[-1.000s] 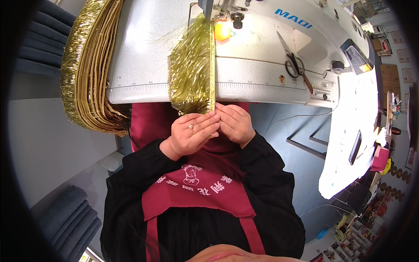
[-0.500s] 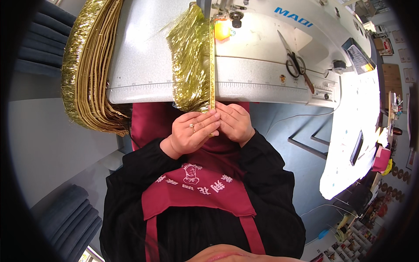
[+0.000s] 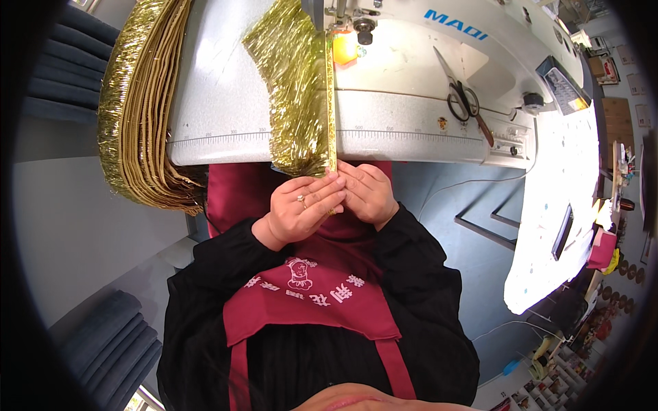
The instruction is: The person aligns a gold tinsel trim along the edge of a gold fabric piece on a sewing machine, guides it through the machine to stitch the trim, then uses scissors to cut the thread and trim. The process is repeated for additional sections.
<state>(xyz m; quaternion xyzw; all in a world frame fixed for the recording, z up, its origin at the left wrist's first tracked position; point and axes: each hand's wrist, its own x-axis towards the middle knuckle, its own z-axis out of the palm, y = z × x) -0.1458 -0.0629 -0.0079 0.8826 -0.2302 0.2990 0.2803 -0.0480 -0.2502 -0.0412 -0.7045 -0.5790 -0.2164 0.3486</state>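
Both hands meet at the near edge of the white sewing table [image 3: 226, 130], just below its printed ruler; the left hand [image 3: 301, 209] (a ring on one finger) and the right hand [image 3: 370, 194] pinch the near end of a gold tinsel fringe strip [image 3: 295, 89], fingers clenched on its band; the strip runs up the table to the sewing machine's needle area [image 3: 343, 17]; a stack of gold fringe [image 3: 140, 103] hangs over the table's left edge; scissors [image 3: 460, 96] lie to the right.
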